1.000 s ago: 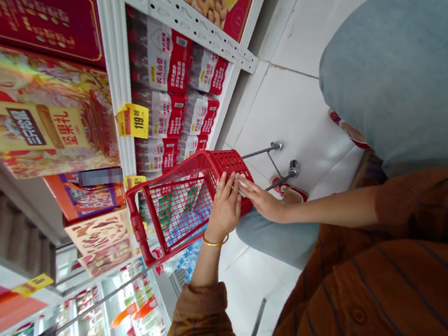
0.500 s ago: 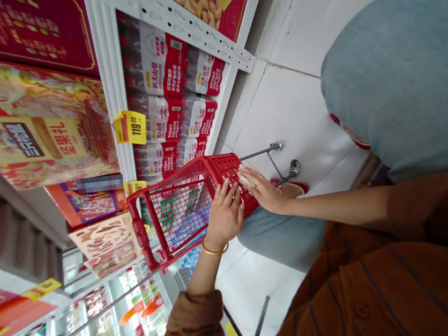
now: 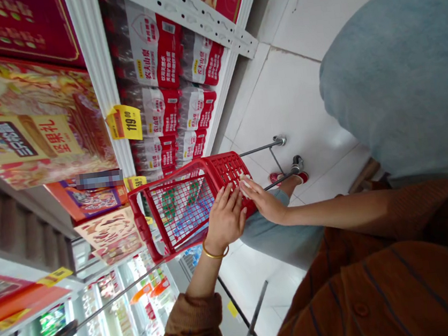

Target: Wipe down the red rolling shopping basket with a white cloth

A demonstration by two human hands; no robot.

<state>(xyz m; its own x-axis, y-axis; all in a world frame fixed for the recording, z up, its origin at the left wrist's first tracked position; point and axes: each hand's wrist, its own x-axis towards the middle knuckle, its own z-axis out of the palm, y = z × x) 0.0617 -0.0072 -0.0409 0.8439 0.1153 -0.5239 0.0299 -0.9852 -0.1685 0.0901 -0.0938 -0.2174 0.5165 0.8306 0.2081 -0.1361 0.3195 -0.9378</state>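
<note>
A red plastic shopping basket (image 3: 180, 205) with a mesh wall stands in a shop aisle, tipped sideways in this turned view. My left hand (image 3: 226, 217), with a gold bangle on the wrist, lies flat against the basket's wall, fingers stretched out. My right hand (image 3: 260, 200) reaches in from the right, and its fingertips rest on the same wall by the rim, touching the left fingertips. Neither hand holds anything. Two chrome handle rods (image 3: 275, 141) stick out from the basket toward the floor.
Shelves on the left carry shrink-wrapped packs of water bottles (image 3: 154, 52), red gift boxes (image 3: 34, 135) and yellow price tags (image 3: 125, 122). White floor tiles (image 3: 292, 90) lie at the upper right. My blue-trousered knee (image 3: 395, 73) and brown striped top (image 3: 383, 290) fill the right.
My right hand moved up to the basket's rim, then slid back down beside the left fingertips. The left hand stayed on the wall. The view shifted slightly.
</note>
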